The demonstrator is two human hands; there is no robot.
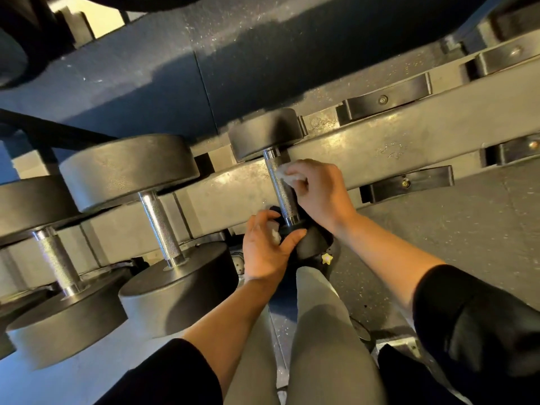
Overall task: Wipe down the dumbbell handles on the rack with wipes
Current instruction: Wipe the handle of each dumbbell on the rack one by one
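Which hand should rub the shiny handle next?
The right hand, probably. It already presses a wipe against the handle, while the left hand grips the dumbbell's near end.

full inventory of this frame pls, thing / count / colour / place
small dumbbell: 1, black heads, knurled steel handle, on the rack, centre
larger dumbbells: at least 2 more, black heads, steel handles, on the rack to the left
rack: 1, dark metal rails, running across the frame
empty cradles: several, black, on the rails to the right
wipes: 2 white, one against the small dumbbell's handle, one in the left hand
floor: dark speckled rubber, right and top
leg: grey legging, bottom centre
sleeves: black, pushed up the forearms
left hand: grips the small dumbbell's near head
right hand: presses a wipe onto the handle
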